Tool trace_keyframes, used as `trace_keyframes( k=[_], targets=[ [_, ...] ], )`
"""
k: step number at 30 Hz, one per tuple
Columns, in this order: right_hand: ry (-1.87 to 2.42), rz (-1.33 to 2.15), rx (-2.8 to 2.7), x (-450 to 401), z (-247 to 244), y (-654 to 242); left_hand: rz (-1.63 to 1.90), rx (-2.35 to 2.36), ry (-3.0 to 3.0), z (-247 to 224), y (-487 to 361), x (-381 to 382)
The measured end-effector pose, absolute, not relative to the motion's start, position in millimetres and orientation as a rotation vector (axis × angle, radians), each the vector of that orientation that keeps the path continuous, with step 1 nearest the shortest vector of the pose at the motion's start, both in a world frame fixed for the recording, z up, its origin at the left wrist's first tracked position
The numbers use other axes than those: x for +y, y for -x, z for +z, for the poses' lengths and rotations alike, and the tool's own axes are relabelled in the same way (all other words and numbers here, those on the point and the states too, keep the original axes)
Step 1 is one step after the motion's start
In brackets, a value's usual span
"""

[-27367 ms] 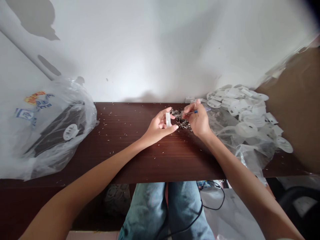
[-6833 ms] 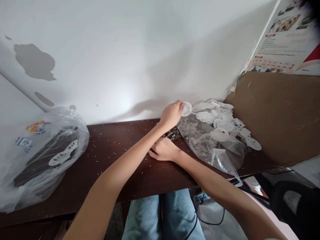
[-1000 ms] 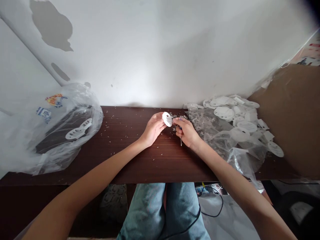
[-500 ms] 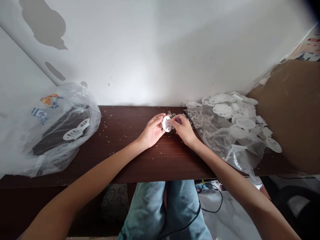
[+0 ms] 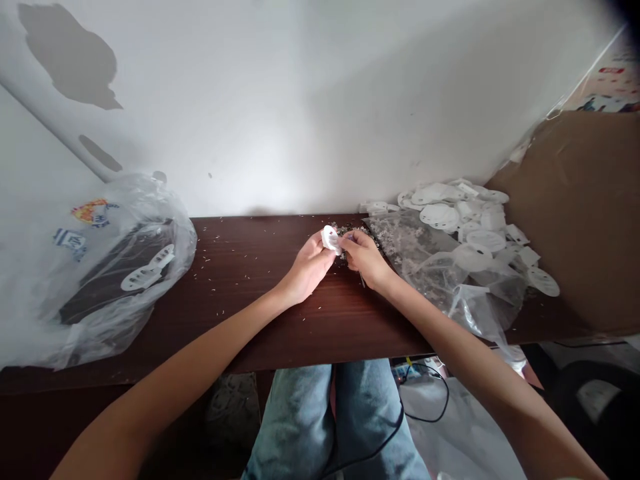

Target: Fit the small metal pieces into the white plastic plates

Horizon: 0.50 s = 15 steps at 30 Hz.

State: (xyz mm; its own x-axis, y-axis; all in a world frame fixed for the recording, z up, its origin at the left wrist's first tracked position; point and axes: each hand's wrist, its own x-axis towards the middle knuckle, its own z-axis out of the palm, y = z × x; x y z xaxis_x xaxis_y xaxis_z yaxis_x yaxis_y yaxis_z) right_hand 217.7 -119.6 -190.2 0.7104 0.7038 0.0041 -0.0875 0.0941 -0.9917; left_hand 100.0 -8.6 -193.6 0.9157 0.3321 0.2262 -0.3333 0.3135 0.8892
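Note:
My left hand point(image 5: 306, 270) is closed on a small white oval plastic piece point(image 5: 329, 237), gripped by its edge and tilted above the table. Close against its right side, my right hand point(image 5: 367, 257) pinches its thumb and forefinger together. A thin dark rod point(image 5: 363, 280) pokes out below the right palm, and a bit of purple shows among those fingers; most of this slim tool is hidden. Behind and under the fingers lies a heap of tiny metal parts point(image 5: 373, 235). What the right fingertips pinch at the piece is too small to make out.
At right, many white oval pieces point(image 5: 440, 217) are piled on a clear plastic bag point(image 5: 425, 267) beside a cardboard box point(image 5: 570, 220). A clear bag point(image 5: 165, 193) at left holds a few white pieces point(image 5: 147, 270). Tiny slivers are scattered over the brown table point(image 5: 250, 333).
The white piece has been tilted, its face turning away from me, and the left fingers have shifted around it. The right hand now shows the thin rod below its palm. The view shifted slightly.

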Motion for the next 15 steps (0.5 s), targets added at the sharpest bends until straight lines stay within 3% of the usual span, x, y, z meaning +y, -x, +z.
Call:
trace_keyframes(
  k=[3, 9, 15],
  targets=[
    [1.337, 0.63, -0.588, -122, -188, -218, 0.49, -0.002, -1.335, -200, -102, -6],
    [1.473, 0.193, -0.818, -126, -183, -227, 0.434, 0.125, -1.324, -208, -109, 15],
    [1.454, 0.171, -0.86, -130, -175, -233, 0.341, 0.148, -1.327, -204, -109, 16]
  ],
)
